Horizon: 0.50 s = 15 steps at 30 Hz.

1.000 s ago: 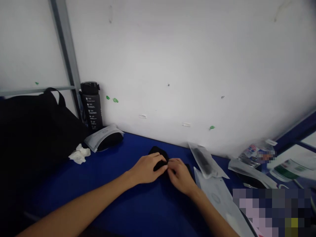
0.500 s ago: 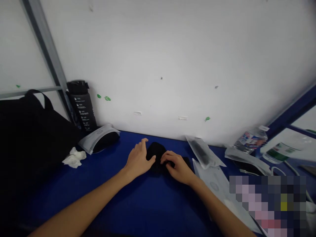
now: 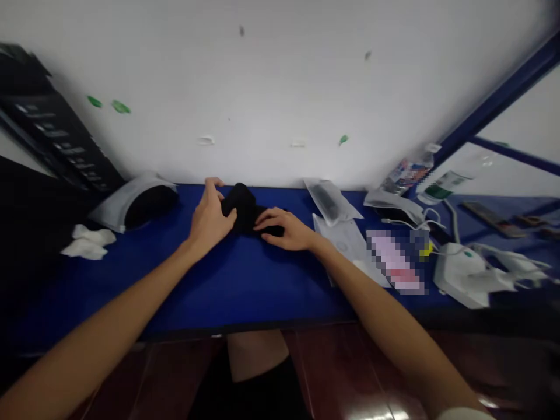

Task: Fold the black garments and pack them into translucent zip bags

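A piece of soft black cloth point(image 3: 240, 201), seemingly folded, lies on the blue table between my hands; its exact kind cannot be made out. My left hand point(image 3: 212, 219) grips its left side, thumb over the front and fingers behind. On its right part, the bent fingers of my right hand point(image 3: 286, 228) close over the fabric. Right of that hand lies a flat translucent zip bag point(image 3: 345, 233), with another translucent bag point(image 3: 330, 201) holding something dark behind it.
At the left stand a black bottle point(image 3: 65, 134) and a black bag point(image 3: 30, 233). Near them lie a translucent pouch with black contents point(image 3: 131, 204) and a crumpled tissue point(image 3: 90, 242). Plastic bottles point(image 3: 444, 185), a phone point(image 3: 492, 219) and a white power strip point(image 3: 468, 277) occupy the right side.
My view has tilted down and shifted right, bringing the table's front edge and the floor into sight. Both hands stay at the black cloth, with the right fingers flatter over its right part.
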Each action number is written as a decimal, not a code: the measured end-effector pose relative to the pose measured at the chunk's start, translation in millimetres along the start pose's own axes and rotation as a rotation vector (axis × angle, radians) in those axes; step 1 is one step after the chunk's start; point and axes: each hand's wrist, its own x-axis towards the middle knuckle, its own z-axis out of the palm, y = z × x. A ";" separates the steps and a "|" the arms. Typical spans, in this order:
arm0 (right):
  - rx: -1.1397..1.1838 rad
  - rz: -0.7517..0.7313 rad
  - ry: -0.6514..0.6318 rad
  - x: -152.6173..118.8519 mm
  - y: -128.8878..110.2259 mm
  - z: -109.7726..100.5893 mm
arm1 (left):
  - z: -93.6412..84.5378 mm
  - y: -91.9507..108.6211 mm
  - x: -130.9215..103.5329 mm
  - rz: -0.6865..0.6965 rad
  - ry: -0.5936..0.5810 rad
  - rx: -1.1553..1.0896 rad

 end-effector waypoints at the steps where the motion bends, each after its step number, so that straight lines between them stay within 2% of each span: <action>1: 0.006 -0.001 -0.002 0.8 0.9 2.6 | 2.3 2.0 -0.7 0.056 -0.014 -0.033; 3: 0.017 -0.017 -0.030 2.0 -0.2 6.5 | 6.2 7.5 -4.7 0.175 -0.079 -0.128; 7: 0.028 -0.017 -0.054 1.4 -6.5 5.7 | 9.3 17.2 -14.9 0.390 -0.288 -0.215; 10: 0.038 0.011 -0.046 -0.8 -6.9 -1.0 | 10.6 14.4 -17.3 0.391 -0.391 -0.193; 12: 0.004 0.038 0.010 -2.8 -4.8 -6.6 | 12.4 9.6 -17.2 0.354 -0.405 -0.198; 15: -0.055 0.096 0.049 -5.9 0.1 -12.0 | 16.8 4.4 -18.0 0.342 -0.320 -0.115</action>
